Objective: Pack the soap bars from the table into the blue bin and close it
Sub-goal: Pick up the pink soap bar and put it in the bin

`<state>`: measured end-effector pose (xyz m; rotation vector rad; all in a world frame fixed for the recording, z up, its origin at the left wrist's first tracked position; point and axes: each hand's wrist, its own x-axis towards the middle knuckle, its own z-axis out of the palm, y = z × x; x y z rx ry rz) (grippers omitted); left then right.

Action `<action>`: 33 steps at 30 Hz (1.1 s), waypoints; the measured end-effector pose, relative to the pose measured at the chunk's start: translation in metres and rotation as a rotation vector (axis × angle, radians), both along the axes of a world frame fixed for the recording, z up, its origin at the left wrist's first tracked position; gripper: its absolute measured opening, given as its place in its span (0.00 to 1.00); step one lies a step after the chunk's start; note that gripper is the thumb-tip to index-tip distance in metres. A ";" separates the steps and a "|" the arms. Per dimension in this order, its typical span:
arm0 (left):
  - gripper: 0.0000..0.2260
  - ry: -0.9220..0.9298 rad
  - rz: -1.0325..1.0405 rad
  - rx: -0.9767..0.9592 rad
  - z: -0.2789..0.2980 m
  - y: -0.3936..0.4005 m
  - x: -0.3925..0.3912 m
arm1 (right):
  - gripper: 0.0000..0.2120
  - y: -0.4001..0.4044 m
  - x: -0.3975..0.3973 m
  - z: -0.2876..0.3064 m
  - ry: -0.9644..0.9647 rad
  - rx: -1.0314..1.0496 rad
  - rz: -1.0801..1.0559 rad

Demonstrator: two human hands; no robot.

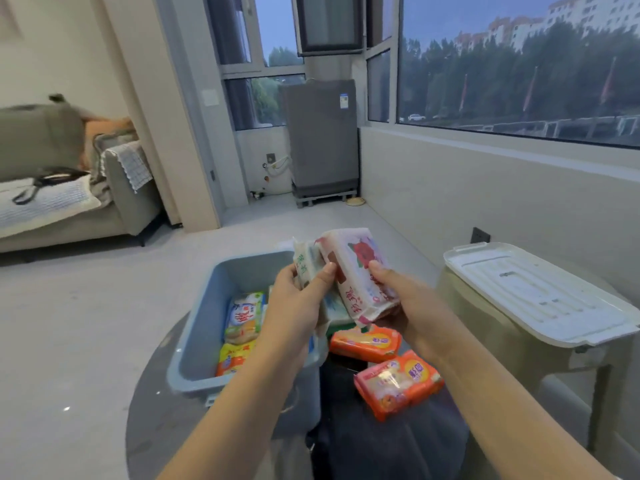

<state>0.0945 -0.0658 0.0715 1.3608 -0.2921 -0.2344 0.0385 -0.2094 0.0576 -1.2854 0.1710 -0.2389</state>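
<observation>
The blue bin (207, 306) stands open on the round glass table (149, 393), with two yellow-green soap packs (242, 317) lying inside. Above the bin's right edge, my left hand (294, 306) grips a white-green soap pack (304, 265). Beside it, my right hand (401, 299) holds a white soap pack with a red rose (360, 271), tilted up. Two orange soap packs (398, 382) lie on the table right of the bin. The bin's white lid (533, 292) rests on a chair to the right.
A green-white pack (337, 311) shows partly under the held packs. A sofa (69, 188) stands at the far left and a grey washing machine (322, 140) by the window. Open floor lies beyond the table.
</observation>
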 end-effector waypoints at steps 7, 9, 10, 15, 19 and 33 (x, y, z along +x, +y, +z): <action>0.10 0.258 0.001 -0.031 0.019 0.053 0.036 | 0.12 0.041 0.041 0.009 0.052 0.068 0.039; 0.08 0.358 0.030 -0.034 0.021 0.060 0.052 | 0.11 0.046 0.051 0.010 0.073 0.073 0.031; 0.08 0.401 0.053 -0.036 0.021 0.061 0.062 | 0.12 0.048 0.056 0.010 0.080 0.074 0.018; 0.10 0.467 0.160 0.048 0.011 0.054 0.106 | 0.14 0.046 0.086 0.011 0.126 -0.166 -0.146; 0.15 0.521 0.189 0.142 -0.008 0.044 0.130 | 0.13 0.047 0.102 -0.002 0.151 -0.125 -0.135; 0.18 0.476 0.148 0.485 -0.038 0.032 0.143 | 0.14 0.034 0.117 -0.025 0.151 -0.136 -0.216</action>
